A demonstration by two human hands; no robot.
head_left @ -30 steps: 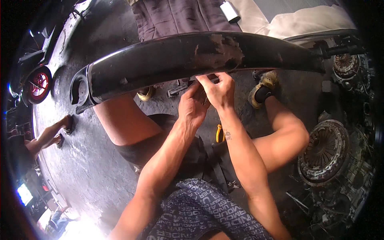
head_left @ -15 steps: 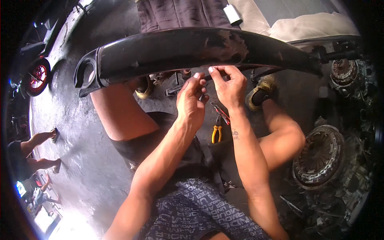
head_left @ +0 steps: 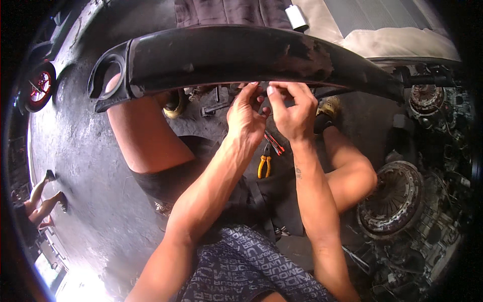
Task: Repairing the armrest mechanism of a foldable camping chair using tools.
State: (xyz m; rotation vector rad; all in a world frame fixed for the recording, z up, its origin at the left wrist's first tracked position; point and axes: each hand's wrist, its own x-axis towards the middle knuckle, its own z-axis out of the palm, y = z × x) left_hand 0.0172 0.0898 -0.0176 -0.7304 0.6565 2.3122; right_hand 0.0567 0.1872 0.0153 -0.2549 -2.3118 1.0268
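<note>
Bumper, black and gently curved, stretches from left to right across the far side of my lap, its paint chipped right of the middle. Its left end has a round hole, and my left knee shows through it. My left hand is at the near edge, fingers curled and thumb pointing away from me; my right hand is just beside it, thumb and forefinger brought together at the same edge. I cannot tell whether either hand grips something small there.

Nearer me, between my forearms, lie pliers with yellow handles and, just beyond, a slim red tool. A round metal disc sits to the right of my right leg. On the far side is a white can; far left, a wheel with a red rim.
</note>
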